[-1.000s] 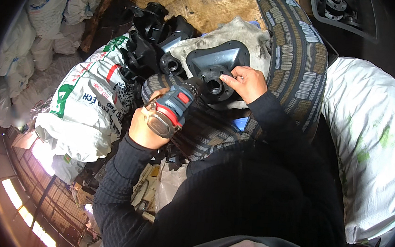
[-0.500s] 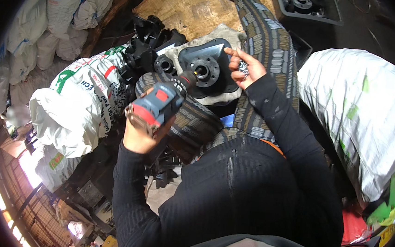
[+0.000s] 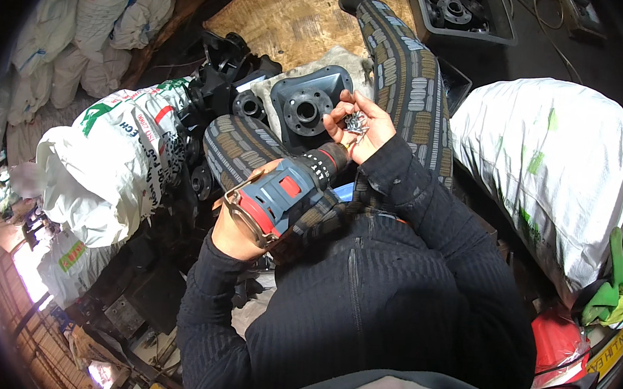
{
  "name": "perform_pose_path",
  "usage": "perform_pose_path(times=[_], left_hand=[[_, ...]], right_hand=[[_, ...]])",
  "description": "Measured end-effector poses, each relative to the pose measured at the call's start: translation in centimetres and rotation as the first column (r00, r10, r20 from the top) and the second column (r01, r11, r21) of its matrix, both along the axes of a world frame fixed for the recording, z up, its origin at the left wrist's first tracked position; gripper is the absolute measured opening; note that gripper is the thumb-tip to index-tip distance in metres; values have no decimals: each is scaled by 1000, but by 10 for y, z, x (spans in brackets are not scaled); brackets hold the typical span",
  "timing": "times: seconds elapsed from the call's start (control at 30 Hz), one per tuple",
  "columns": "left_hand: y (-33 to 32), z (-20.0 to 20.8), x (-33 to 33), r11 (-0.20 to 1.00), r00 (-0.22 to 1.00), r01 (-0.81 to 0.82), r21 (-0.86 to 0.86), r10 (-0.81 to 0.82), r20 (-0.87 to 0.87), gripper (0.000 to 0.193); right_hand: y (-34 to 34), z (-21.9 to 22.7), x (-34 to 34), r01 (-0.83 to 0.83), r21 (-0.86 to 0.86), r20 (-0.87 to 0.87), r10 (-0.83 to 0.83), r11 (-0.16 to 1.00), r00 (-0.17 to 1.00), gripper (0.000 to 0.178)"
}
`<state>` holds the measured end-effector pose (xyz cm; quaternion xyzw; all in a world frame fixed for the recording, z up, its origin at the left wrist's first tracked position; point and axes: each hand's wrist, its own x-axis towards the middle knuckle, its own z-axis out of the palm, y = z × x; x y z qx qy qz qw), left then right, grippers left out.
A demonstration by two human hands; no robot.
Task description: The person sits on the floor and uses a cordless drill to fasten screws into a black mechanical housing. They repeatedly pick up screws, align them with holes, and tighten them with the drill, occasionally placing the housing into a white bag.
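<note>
My left hand (image 3: pixel 235 234) grips a blue-grey and red cordless drill (image 3: pixel 280 192) from behind. The drill's nose points up and to the right, its tip close by my right palm. Cupped in my right hand (image 3: pixel 376 135) is a small pile of silvery screws (image 3: pixel 356 123), with the fingers curled over them. Just beyond both hands, a dark square-based part with a round holed flange (image 3: pixel 306 112) rests on a pale cloth (image 3: pixel 263 88) between my legs. A smaller black ring-shaped part (image 3: pixel 248 105) lies to its left.
Several black parts (image 3: pixel 223 67) are heaped left of the cloth. White sacks stand at the left (image 3: pixel 108 171) and right (image 3: pixel 548 162). At the far right a grey bin (image 3: pixel 510 40) holds similar flanged parts. Green gloves (image 3: pixel 616 280) lie by the right sack.
The drill has moved right, from the flange's hole to beside my right palm. My right hand has drawn back toward me and turned, showing the screws more fully.
</note>
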<state>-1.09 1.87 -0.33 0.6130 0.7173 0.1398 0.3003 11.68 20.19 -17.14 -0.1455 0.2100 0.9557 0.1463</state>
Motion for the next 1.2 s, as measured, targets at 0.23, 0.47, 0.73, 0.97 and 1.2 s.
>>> perform_pose_path(times=[0.23, 0.47, 0.73, 0.97, 1.2], left_hand=[[12, 26, -3, 981, 972, 87, 172, -46, -231, 31], [10, 27, -9, 984, 972, 74, 161, -34, -233, 31], [3, 15, -18, 965, 955, 91, 247, -14, -297, 31], [0, 15, -25, 987, 976, 108, 119, -83, -199, 34], [-1, 18, -16, 979, 990, -120, -166, 130, 49, 29]], right_hand=[[-6, -9, 15, -167, 190, 89, 152, 967, 984, 37], [-10, 19, 28, -320, 302, 207, 266, 898, 941, 33], [-2, 3, 32, -358, 366, 213, 297, 859, 931, 23], [1, 0, 29, -464, 472, 300, 359, 750, 884, 22], [17, -12, 26, -676, 537, 339, 605, 505, 720, 28]])
